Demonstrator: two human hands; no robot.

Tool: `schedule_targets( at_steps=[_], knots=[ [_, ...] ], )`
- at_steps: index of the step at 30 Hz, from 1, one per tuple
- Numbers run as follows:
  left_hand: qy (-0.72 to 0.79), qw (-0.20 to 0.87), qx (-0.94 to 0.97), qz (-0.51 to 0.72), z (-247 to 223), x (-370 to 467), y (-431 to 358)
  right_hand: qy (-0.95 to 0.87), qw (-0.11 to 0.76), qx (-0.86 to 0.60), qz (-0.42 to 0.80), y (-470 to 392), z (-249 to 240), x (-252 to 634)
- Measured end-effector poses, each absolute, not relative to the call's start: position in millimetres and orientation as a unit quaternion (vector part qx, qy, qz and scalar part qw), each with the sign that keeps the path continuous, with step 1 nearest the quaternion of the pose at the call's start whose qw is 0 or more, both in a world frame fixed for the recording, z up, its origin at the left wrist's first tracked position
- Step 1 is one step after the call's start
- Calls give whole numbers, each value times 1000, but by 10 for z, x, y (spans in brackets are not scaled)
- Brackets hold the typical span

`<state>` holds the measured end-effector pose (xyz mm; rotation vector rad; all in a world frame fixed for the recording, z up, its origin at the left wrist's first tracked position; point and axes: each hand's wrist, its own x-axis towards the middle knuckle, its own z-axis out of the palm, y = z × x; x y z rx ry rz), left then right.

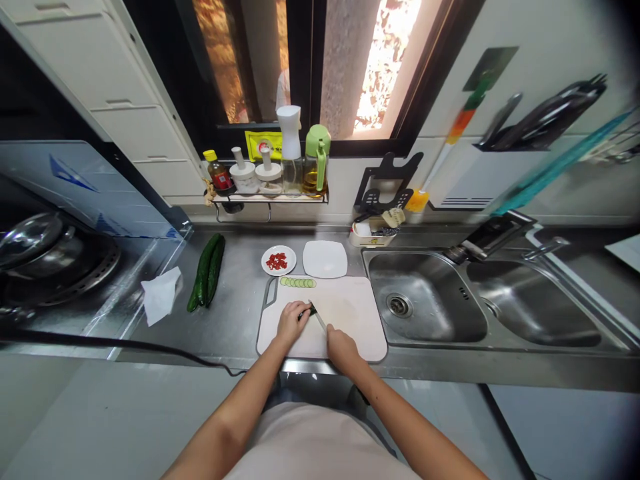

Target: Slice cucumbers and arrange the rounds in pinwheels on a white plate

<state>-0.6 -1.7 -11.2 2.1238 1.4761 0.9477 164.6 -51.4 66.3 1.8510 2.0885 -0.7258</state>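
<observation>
My left hand (293,321) is closed on a short dark-green piece of cucumber (311,309), pressing it to the white cutting board (357,303). My right hand (343,349) grips a knife (321,321), and its blade meets the right end of that piece. Most of the piece is hidden under my left fingers. Along the board's far edge lies a row of thin, overlapping cucumber slices (299,283). Behind the board stand a round white plate (279,261) with chopped red bits and a squarish white plate (325,259).
Two whole cucumbers (207,272) and a crumpled white tissue (161,295) lie to the left. A black cord (165,353) crosses the counter's front. The steel double sink (435,297) adjoins the board's right side. A seasoning rack (270,198) hangs on the wall; a pot (43,247) stands far left.
</observation>
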Motion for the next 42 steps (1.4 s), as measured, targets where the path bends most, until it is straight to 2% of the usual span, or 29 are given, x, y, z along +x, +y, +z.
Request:
schedule_targets(
  at_steps=[23,35,42],
  knots=[
    [518,202,756,347,-88,12,-26,722,84,640,-248,-191,659,1513],
    [520,187,754,354,-88,25,-43,715,120,645,-242,-465,650,1625],
    [556,168,753,308,11,56,-79,711,125,645,-251,-626,689,1774]
  ],
)
